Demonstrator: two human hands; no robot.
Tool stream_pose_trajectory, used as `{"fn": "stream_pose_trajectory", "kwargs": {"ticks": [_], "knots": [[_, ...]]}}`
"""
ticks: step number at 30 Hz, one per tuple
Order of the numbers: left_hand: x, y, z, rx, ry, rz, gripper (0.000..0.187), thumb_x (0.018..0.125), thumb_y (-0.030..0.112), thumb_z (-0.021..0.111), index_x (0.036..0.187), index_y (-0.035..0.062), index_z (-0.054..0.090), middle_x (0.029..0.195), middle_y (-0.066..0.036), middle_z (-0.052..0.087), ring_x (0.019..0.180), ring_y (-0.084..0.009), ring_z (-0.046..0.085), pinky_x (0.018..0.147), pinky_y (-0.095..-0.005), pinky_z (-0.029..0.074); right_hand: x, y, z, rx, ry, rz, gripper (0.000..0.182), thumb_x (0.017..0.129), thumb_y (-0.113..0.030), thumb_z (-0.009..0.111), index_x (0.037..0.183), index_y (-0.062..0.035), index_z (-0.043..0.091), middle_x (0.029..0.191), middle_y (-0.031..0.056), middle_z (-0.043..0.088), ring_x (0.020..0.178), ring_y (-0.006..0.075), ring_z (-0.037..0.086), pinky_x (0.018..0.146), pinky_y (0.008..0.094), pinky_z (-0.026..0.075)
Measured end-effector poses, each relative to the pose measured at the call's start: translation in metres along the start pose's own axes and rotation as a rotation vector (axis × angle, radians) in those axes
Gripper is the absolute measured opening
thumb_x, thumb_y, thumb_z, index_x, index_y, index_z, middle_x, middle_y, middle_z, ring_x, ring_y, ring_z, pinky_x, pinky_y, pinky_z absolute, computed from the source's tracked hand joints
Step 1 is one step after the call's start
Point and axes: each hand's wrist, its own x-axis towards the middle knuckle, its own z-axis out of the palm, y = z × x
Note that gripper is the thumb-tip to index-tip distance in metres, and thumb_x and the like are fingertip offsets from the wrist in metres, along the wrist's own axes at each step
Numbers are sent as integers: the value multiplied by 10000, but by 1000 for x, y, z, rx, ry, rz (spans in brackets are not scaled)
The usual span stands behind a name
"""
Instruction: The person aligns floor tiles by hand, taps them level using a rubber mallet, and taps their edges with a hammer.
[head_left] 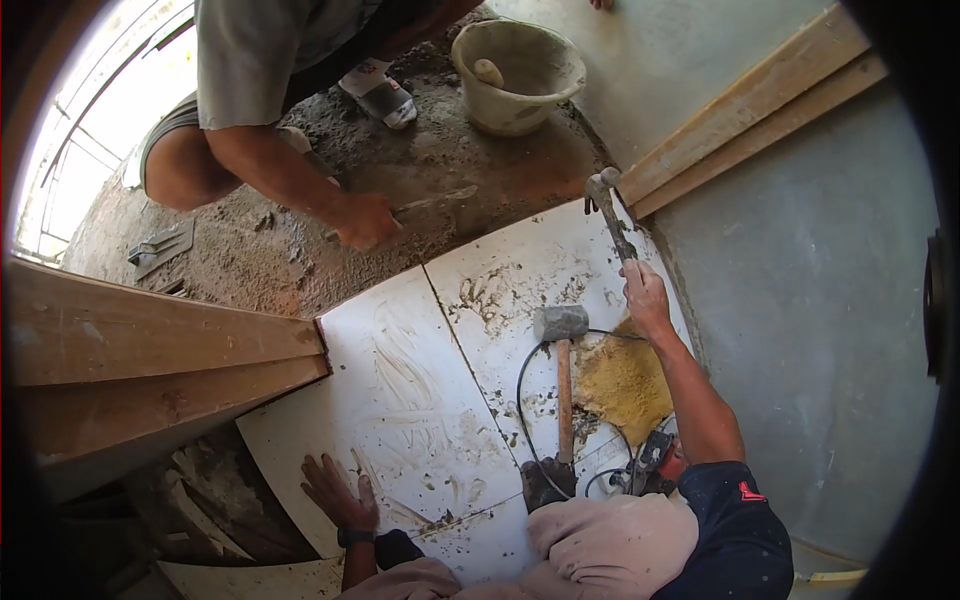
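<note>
My right hand is closed around the handle of a claw hammer, whose head is by the far right corner of the white floor tiles, near the wooden door frame. My left hand lies flat with fingers spread on a muddy tile at lower left. Between my hands, a mallet with a grey head and wooden handle rests on the tiles. Beside it is a patch of yellow powder. A red and black power tool with a black cord sits by my knee, partly hidden.
Another person's hand holds a trowel over the rough wet mortar. A bucket stands beyond, and a float lies at left. Wooden door frames flank the tiles; a grey wall rises at right.
</note>
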Motion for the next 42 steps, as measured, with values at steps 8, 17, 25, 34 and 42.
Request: {"fn": "stream_pose_trajectory", "kwargs": {"ticks": [8, 17, 25, 34, 42], "knots": [[-2, -4, 8, 37, 11, 14, 794, 964, 459, 524, 1597, 72, 242, 1661, -240, 174, 1543, -425, 136, 1212, -637, 72, -97, 72, -59, -544, 171, 132, 411, 996, -472, 544, 1057, -78, 647, 959, 250, 713, 930, 476, 666, 807, 544, 509], [-4, -6, 9, 48, 14, 6, 797, 975, 452, 524, 1606, 80, 212, 1669, -237, 143, 1552, -414, 106, 1218, -627, 44, -115, 116, -64, -598, 247, 235, 478, 993, -476, 549, 1197, -53, 640, 1129, 237, 702, 1046, 436, 665, 918, 510, 508], [-3, -1, 4, 46, 14, 7, 848, 932, 390, 604, 1604, 66, 202, 1665, -247, 141, 1548, -428, 111, 1216, -634, 59, -112, 132, -53, -573, 244, 270, 479, 1006, -464, 531, 1287, -78, 567, 1198, 228, 679, 1088, 453, 640, 922, 522, 498], [0, 13, -11, 39, -13, -15, 852, 927, 387, 612, 1603, 66, 206, 1666, -249, 133, 1546, -431, 115, 1217, -634, 66, -117, 117, -48, -597, 259, 319, 456, 1020, -449, 498, 1274, -74, 552, 1208, 232, 672, 1077, 462, 642, 921, 534, 500], [-3, 4, -1, 38, -1, -11, 854, 913, 374, 632, 1597, 66, 224, 1661, -246, 152, 1546, -426, 116, 1216, -636, 72, -115, 126, -43, -657, 274, 277, 459, 1028, -463, 474, 1249, -66, 538, 1181, 231, 668, 1012, 448, 671, 860, 532, 534]]}}
